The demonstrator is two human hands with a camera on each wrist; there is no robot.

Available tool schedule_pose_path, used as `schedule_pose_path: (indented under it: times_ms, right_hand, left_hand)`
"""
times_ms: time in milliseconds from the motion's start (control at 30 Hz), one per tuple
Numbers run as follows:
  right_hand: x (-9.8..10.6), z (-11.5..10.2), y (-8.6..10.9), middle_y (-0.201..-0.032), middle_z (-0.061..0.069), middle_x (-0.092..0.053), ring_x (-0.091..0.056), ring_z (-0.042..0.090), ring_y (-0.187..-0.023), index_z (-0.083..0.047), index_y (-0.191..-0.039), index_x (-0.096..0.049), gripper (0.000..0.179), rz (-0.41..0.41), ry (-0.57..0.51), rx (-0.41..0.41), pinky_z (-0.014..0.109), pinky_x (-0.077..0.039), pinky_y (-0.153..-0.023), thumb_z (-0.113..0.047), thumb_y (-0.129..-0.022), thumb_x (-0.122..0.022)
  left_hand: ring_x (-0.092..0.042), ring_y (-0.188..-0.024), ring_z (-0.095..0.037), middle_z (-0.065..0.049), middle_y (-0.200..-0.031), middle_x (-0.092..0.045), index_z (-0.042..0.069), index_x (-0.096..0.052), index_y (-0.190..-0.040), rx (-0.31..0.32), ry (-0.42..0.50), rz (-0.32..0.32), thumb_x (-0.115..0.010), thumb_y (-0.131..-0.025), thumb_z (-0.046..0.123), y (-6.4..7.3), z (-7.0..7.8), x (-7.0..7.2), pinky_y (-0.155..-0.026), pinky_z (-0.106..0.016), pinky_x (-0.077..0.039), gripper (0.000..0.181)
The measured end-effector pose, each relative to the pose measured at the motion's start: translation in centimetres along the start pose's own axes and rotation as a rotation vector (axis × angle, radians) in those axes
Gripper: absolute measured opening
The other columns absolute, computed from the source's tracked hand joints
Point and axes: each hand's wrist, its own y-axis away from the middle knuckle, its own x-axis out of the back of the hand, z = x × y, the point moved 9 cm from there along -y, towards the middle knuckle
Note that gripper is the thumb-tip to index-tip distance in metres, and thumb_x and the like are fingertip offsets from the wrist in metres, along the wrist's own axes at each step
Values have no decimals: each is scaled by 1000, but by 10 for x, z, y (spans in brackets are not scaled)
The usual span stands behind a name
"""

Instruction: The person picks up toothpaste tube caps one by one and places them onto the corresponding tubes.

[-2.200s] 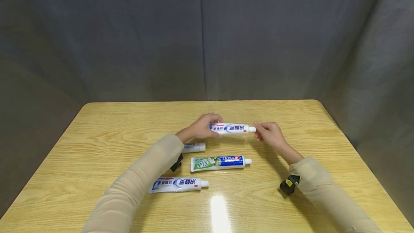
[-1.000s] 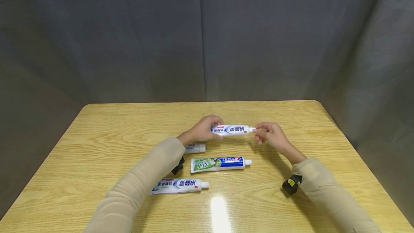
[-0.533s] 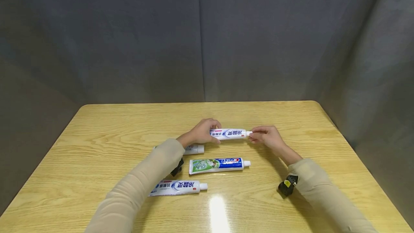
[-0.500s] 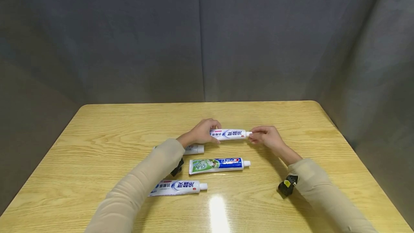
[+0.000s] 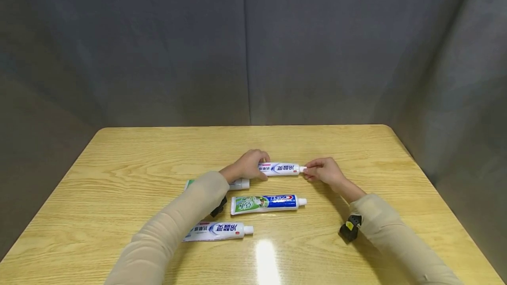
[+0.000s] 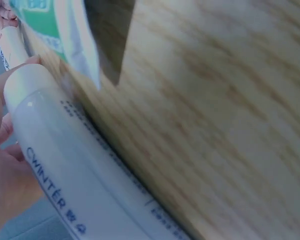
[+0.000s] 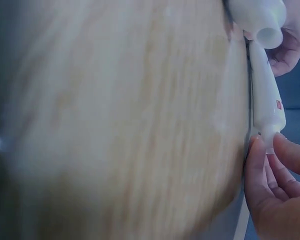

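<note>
In the head view my left hand (image 5: 248, 165) grips the tail half of a white toothpaste tube (image 5: 282, 169) with blue lettering, low over the far part of the table. My right hand (image 5: 325, 171) pinches the white cap at the tube's right end. The right wrist view shows thumb and fingertips (image 7: 256, 150) at the cap of this tube (image 7: 269, 100). Just below my left hand lies a second tube with a grey-white cap end (image 5: 239, 184), partly hidden by my sleeve; its body (image 6: 72, 160) fills much of the left wrist view.
A green and blue toothpaste tube (image 5: 264, 204) lies mid-table, cap to the right. Nearer me is another white and blue tube (image 5: 219, 231), its left end behind my left forearm. The wooden table (image 5: 158, 144) ends at a dark grey curtain (image 5: 178, 56).
Both hands have lowered the held tube towards the table and slightly nearer me, moving a little left. The right fingers stay at the cap. The other tubes have kept their places.
</note>
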Motion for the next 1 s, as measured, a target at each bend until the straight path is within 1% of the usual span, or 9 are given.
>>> schedule_pose_path:
  times_ms: [133,333,400,467,567,700,800,933,1000]
  right_hand:
    - [-2,1,1,-81,16,-65,-61,13,-67,22,-103,-53,23,-7,29,4,27,-52,-63,6,-86,-55]
    - [5,-6,2,-86,24,-64,-64,18,-68,19,-102,-57,24,34,131,47,30,-53,-64,2,-86,-58]
    - [10,-10,3,-87,25,-64,-64,21,-69,19,-102,-58,24,54,151,59,32,-53,-65,1,-86,-58]
    - [15,-14,5,-87,25,-64,-64,22,-69,18,-101,-59,24,70,161,68,34,-53,-65,-1,-87,-57]
    - [20,-20,8,-85,22,-65,-62,20,-68,16,-99,-61,23,91,174,68,34,-53,-65,-4,-87,-58]
    - [20,-28,13,-84,18,-64,-61,18,-66,13,-98,-61,22,88,159,68,34,-52,-63,-6,-88,-58]
    - [16,-36,18,-80,15,-65,-61,16,-63,12,-98,-62,21,79,142,90,34,-52,-60,-5,-88,-57]
    - [12,-47,26,-78,13,-64,-60,14,-62,12,-97,-62,21,81,131,127,33,-51,-59,-6,-88,-58]
    - [10,-49,31,-77,14,-64,-60,15,-62,12,-97,-62,22,89,127,137,34,-51,-60,-8,-87,-59]
  left_hand:
    - [-49,-90,-16,-2,-97,-56,12,-62,-108,23,-44,-24,-78,-71,27,1,-1,-2,-81,-33,-39,43]
    - [-53,-98,-22,-10,-106,-57,5,-57,-117,7,-15,-19,-75,-75,23,3,-2,2,-86,-34,-42,49]
    - [-55,-98,-22,-11,-106,-58,3,-57,-117,-8,-3,8,-73,-78,21,5,-3,7,-86,-34,-43,46]
    - [-56,-94,-22,-12,-103,-60,1,-59,-113,-28,26,52,-70,-81,19,7,-3,12,-83,-33,-45,38]
    - [-56,-81,-18,-8,-90,-61,1,-63,-101,-77,68,132,-66,-84,16,11,0,22,-73,-29,-46,23]
    - [-46,-64,-11,0,-71,-53,5,-62,-86,-128,123,206,-63,-86,15,18,4,31,-59,-22,-38,10]
    - [-41,-58,-10,2,-64,-49,6,-61,-80,-161,183,245,-62,-86,11,24,6,37,-54,-21,-34,8]
    - [-41,-56,-10,1,-65,-51,5,-63,-80,-203,274,300,-61,-87,10,37,7,45,-53,-21,-34,9]
    - [-42,-58,-10,2,-67,-53,5,-64,-81,-198,318,324,-61,-87,11,44,7,47,-54,-21,-36,9]
